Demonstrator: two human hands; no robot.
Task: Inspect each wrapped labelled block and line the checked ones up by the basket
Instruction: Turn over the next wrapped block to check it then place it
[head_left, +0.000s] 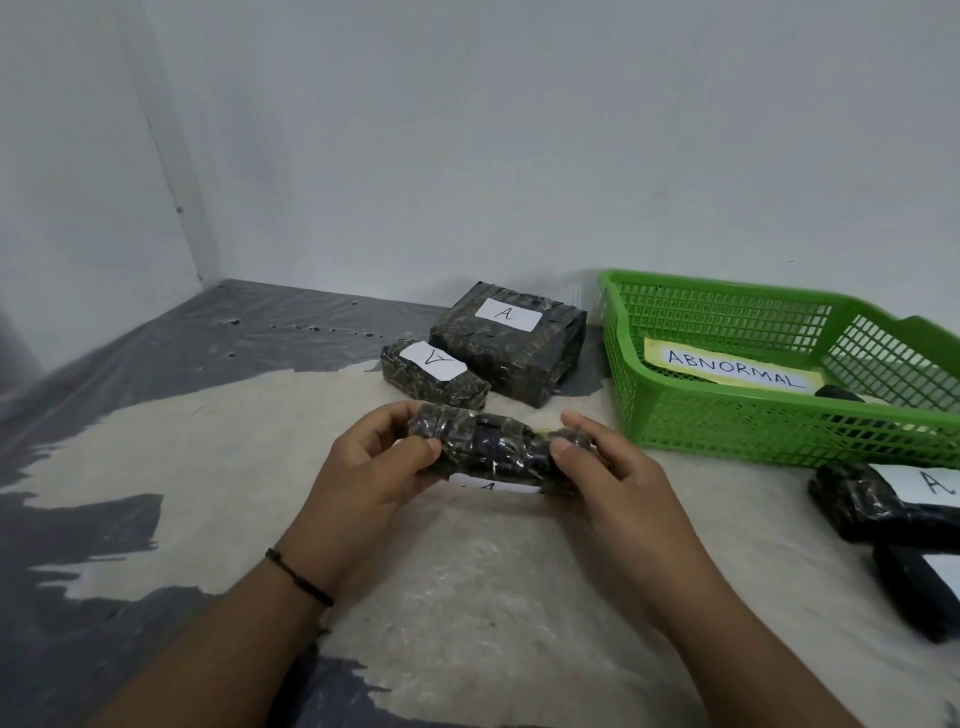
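Head view of a person working at a table (208, 467) whose worn surface is showing pale patches through grey plastic sheeting. The left hand (374, 467) and the right hand (608, 467) are holding a dark wrapped block (498, 447) between them, just above the table in front of the person; each hand is gripping one end, fingers curled behind it and thumb pressing on the near side. The block is lying lengthwise from hand to hand and is tilting so that its white label (493, 487), marked with a partly visible letter, is facing down and toward the camera. Behind it, a small wrapped block (434, 375) and a larger wrapped block (506, 351), each bearing a white label with the letter A, are sitting side by side and touching, just left of a green basket (727, 421). A yellow-edged card reading ABNORMAL (737, 370) is lying inside the basket. Two more wrapped blocks (883, 504) are resting at the right edge, near the basket's front wall. A dark cord bracelet (298, 577) is circling the left wrist.
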